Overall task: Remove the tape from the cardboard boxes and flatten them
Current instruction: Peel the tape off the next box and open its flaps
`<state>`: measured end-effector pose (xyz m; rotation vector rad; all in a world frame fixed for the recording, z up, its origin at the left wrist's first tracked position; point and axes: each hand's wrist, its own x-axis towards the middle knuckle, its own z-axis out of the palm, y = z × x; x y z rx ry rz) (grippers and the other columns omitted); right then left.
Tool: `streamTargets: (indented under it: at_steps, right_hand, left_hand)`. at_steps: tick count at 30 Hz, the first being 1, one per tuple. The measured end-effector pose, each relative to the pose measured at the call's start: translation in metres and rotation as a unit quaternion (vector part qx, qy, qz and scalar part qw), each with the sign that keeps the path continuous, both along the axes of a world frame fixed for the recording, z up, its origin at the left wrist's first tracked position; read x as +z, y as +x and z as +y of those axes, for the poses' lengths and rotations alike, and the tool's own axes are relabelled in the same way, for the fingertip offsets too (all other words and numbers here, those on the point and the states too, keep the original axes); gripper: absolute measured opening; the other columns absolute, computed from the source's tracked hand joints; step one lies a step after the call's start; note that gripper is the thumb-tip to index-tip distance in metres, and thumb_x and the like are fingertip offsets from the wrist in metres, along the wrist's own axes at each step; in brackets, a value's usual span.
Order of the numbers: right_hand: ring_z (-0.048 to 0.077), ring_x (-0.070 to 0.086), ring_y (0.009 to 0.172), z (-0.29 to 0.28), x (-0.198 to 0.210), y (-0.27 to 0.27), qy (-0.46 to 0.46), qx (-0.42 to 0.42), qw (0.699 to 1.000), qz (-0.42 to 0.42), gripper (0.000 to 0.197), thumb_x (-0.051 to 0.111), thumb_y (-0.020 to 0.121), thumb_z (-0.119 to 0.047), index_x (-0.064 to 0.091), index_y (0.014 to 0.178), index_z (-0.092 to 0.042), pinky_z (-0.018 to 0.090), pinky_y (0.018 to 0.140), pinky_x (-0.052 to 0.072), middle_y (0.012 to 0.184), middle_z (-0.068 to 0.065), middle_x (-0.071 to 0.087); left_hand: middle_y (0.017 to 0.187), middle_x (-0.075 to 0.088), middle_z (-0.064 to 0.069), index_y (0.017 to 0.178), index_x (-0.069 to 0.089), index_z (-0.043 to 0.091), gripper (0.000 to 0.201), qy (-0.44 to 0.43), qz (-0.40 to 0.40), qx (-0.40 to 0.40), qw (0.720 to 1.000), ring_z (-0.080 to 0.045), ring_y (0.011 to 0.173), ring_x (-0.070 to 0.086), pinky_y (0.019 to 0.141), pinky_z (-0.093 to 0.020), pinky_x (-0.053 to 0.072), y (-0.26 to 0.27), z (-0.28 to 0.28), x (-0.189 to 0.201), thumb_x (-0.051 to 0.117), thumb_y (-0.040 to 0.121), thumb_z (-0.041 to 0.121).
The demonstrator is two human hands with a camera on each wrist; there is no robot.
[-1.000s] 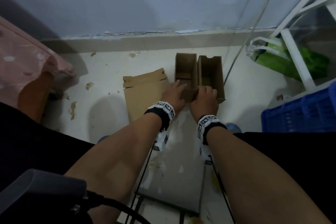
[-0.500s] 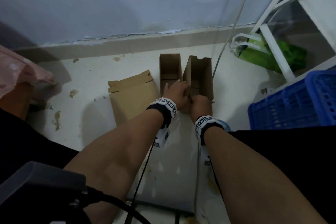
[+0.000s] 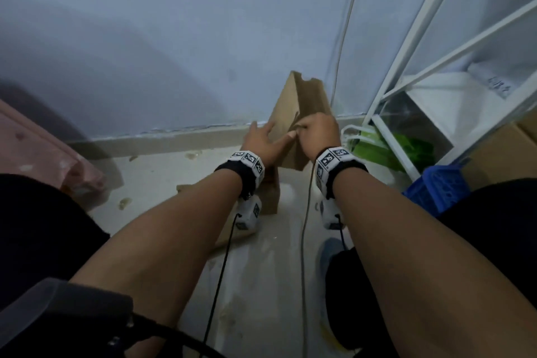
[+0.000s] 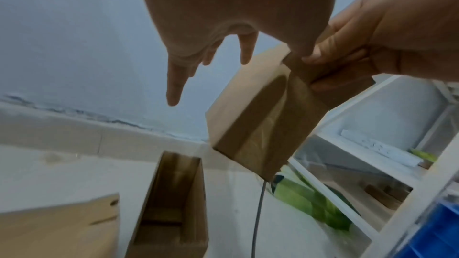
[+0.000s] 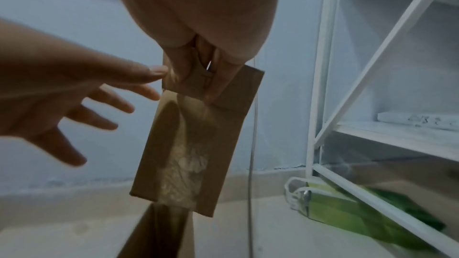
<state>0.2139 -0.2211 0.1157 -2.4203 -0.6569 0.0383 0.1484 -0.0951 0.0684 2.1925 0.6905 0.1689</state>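
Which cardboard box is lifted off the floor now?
The taped box, which the right hand grips by its flap. The open box and the flat cardboard lie on the floor.

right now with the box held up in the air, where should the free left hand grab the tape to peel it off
Probably at the clear tape end wrapping the box bottom edge, coming from the left. The right hand already pinches the top flap, and the left hand is open beside it.
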Motion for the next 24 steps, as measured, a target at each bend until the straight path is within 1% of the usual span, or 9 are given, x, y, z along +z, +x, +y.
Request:
streamTargets:
  at_steps: [3, 6, 9, 12, 14, 16, 18, 21, 24]
  right_hand:
    - [0.027, 0.07, 0.084, 0.01, 0.032, -0.014, 0.129, -0.033, 0.991, 0.016, 0.016, 0.067, 0.084, -0.014, 0.083, 0.087, -0.013, 0.031, 0.079, 0.057, 0.085, 0.01, 0.077]
    - [0.022, 0.07, 0.085, 0.024, 0.057, -0.025, 0.191, -0.04, 0.98, 0.038, 0.014, 0.071, 0.087, -0.017, 0.083, 0.094, -0.017, 0.025, 0.079, 0.054, 0.087, 0.005, 0.078]
    - [0.03, 0.072, 0.079, 0.042, 0.075, -0.039, 0.24, -0.02, 0.967, 0.077, 0.008, 0.074, 0.079, -0.021, 0.08, 0.081, -0.015, 0.04, 0.079, 0.061, 0.075, 0.008, 0.076]
    - [0.036, 0.073, 0.082, 0.061, 0.089, -0.051, 0.292, 0.001, 0.95, 0.113, 0.01, 0.075, 0.075, -0.021, 0.075, 0.079, -0.012, 0.05, 0.076, 0.062, 0.075, 0.013, 0.074]
    - [0.032, 0.075, 0.086, 0.07, 0.099, -0.06, 0.348, 0.006, 0.924, 0.158, 0.004, 0.076, 0.083, -0.01, 0.079, 0.083, -0.007, 0.042, 0.079, 0.064, 0.078, 0.008, 0.074]
    - [0.028, 0.076, 0.088, 0.078, 0.103, -0.062, 0.393, 0.014, 0.898, 0.199, 0.012, 0.074, 0.087, -0.002, 0.078, 0.098, -0.002, 0.032, 0.078, 0.064, 0.084, 0.002, 0.073]
    - [0.024, 0.075, 0.085, 0.085, 0.104, -0.063, 0.425, 0.015, 0.877, 0.224, 0.013, 0.074, 0.087, 0.0, 0.077, 0.1, -0.001, 0.028, 0.076, 0.063, 0.086, 0.0, 0.072]
    - [0.021, 0.074, 0.083, 0.097, 0.1, -0.058, 0.448, 0.004, 0.855, 0.262, 0.011, 0.075, 0.087, 0.0, 0.076, 0.098, 0.0, 0.028, 0.077, 0.063, 0.101, 0.016, 0.076]
    - [0.013, 0.076, 0.073, 0.111, 0.094, -0.047, 0.46, 0.0, 0.84, 0.288, 0.025, 0.077, 0.085, -0.003, 0.073, 0.11, 0.003, 0.034, 0.08, 0.064, 0.116, 0.019, 0.072]
  left_hand:
    - [0.164, 0.017, -0.018, 0.158, 0.023, 0.03, 0.113, -0.036, -0.009, 0.069, 0.997, -0.038, 0.147, 0.031, 0.116, -0.046, 0.032, -0.009, 0.009, 0.036, 0.06, 0.068, 0.086]
    - [0.157, 0.035, -0.016, 0.159, 0.014, 0.026, 0.122, -0.052, -0.051, 0.113, 0.991, -0.036, 0.14, 0.042, 0.108, -0.04, 0.04, -0.023, 0.025, 0.066, 0.068, 0.065, 0.083]
    - [0.148, 0.05, -0.01, 0.157, 0.016, 0.029, 0.119, -0.054, -0.098, 0.143, 0.983, -0.032, 0.132, 0.052, 0.099, -0.031, 0.043, -0.043, 0.044, 0.083, 0.077, 0.065, 0.074]
    - [0.15, 0.044, -0.016, 0.158, 0.004, 0.032, 0.137, -0.043, -0.111, 0.188, 0.975, -0.035, 0.134, 0.049, 0.107, -0.043, 0.045, -0.06, 0.064, 0.099, 0.077, 0.053, 0.081]
    - [0.151, 0.04, -0.018, 0.158, 0.002, 0.032, 0.141, -0.033, -0.12, 0.211, 0.97, -0.037, 0.135, 0.047, 0.108, -0.048, 0.044, -0.068, 0.075, 0.11, 0.078, 0.05, 0.081]
    - [0.15, 0.037, -0.019, 0.158, 0.005, 0.03, 0.137, -0.017, -0.135, 0.219, 0.966, -0.036, 0.135, 0.046, 0.109, -0.046, 0.043, -0.075, 0.085, 0.119, 0.082, 0.054, 0.075]
    - [0.149, 0.037, -0.017, 0.158, 0.008, 0.027, 0.134, -0.005, -0.153, 0.216, 0.964, -0.034, 0.135, 0.045, 0.109, -0.043, 0.042, -0.079, 0.093, 0.126, 0.086, 0.057, 0.067]
    - [0.148, 0.034, -0.013, 0.158, 0.012, 0.027, 0.13, 0.004, -0.172, 0.212, 0.962, -0.03, 0.134, 0.045, 0.106, -0.035, 0.038, -0.08, 0.102, 0.131, 0.089, 0.059, 0.059]
    - [0.148, 0.031, -0.012, 0.158, 0.012, 0.028, 0.126, 0.012, -0.174, 0.203, 0.964, -0.026, 0.135, 0.043, 0.1, -0.027, 0.034, -0.077, 0.111, 0.134, 0.091, 0.062, 0.053]
